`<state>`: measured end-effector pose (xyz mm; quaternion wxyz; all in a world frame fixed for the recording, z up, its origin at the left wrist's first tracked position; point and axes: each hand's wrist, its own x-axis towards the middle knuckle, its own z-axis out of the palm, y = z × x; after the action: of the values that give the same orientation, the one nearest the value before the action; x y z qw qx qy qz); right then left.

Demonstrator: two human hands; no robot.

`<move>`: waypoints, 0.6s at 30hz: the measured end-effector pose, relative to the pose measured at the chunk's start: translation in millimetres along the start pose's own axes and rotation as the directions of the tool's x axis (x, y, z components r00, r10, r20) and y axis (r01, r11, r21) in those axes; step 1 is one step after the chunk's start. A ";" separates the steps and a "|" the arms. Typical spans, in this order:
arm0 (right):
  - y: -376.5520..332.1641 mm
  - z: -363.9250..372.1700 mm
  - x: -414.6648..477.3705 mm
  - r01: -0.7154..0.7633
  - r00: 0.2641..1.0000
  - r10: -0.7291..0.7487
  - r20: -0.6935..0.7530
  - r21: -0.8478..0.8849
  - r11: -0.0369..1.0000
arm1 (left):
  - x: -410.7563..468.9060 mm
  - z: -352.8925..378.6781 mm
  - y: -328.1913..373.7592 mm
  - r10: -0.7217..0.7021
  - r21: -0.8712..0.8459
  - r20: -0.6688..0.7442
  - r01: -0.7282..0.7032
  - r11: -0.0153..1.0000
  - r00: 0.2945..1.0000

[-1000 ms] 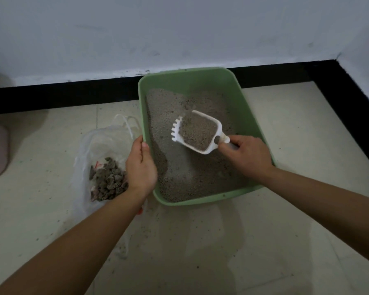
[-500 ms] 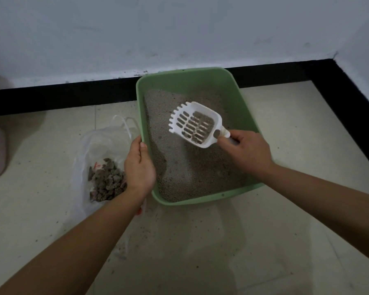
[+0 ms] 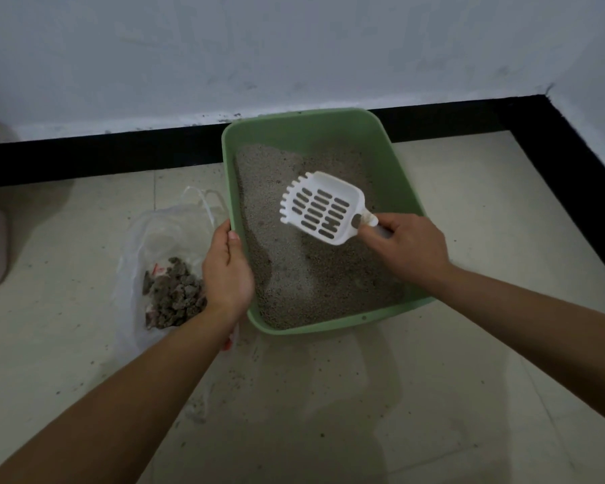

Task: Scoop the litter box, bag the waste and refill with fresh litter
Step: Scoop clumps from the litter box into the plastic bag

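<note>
**Scoop point(image 3: 320, 209) empty over box**

Right hand point(image 3: 406, 246) has its fingers curled round the white scoop's handle. The slotted pan is held above the litter point(image 3: 294, 274), probably so loose grains drop back in. Left hand point(image 3: 227, 270) grips the left rim of the green litter box point(image 3: 311, 131), likely steadying it. Plastic bag point(image 3: 161, 232) of clumps point(image 3: 173, 295) lies open just beside that rim, a short carry for waste.

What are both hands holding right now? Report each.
Left hand: grips the left rim of the litter box.
Right hand: grips the handle of the empty scoop, over the litter.
</note>
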<state>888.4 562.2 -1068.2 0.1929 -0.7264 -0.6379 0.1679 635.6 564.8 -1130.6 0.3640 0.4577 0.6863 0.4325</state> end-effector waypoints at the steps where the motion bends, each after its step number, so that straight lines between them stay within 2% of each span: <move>1: -0.2 0.3 -0.6 0.004 1.000 -0.004 0.007 -0.008 1.000 | -0.3 0.2 0.3 -0.004 -0.003 -0.002 0.004 1.000 1.000; 6: -3.9 -2.1 -3.2 0.026 1.000 -0.026 0.017 -0.023 0.999 | -1.2 0.9 4.4 -0.006 0.010 0.014 0.005 1.000 1.000; 10: -5.8 -6.7 -1.6 0.002 1.000 -0.003 -0.016 -0.014 1.000 | -1.1 -1.4 6.0 0.017 0.087 0.025 -0.019 0.996 1.000; 13: -11.2 -9.5 -4.9 0.015 1.000 -0.016 -0.015 -0.034 0.999 | 3.9 -9.5 9.8 0.036 0.185 0.086 -0.051 0.981 0.996; 15: -16.5 -11.4 -8.0 0.023 1.000 -0.023 -0.014 -0.045 0.999 | 11.9 -22.1 16.5 0.063 0.314 0.137 -0.104 0.944 0.989; 18: -30.5 -12.9 -11.8 0.038 0.998 -0.035 0.043 -0.068 0.997 | 27.5 -51.7 36.1 0.235 0.480 0.070 -0.239 0.844 0.969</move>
<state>866.9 553.0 -1041.9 0.1573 -0.7174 -0.6602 0.1573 591.9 584.7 -1081.3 0.1842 0.6172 0.7093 0.2865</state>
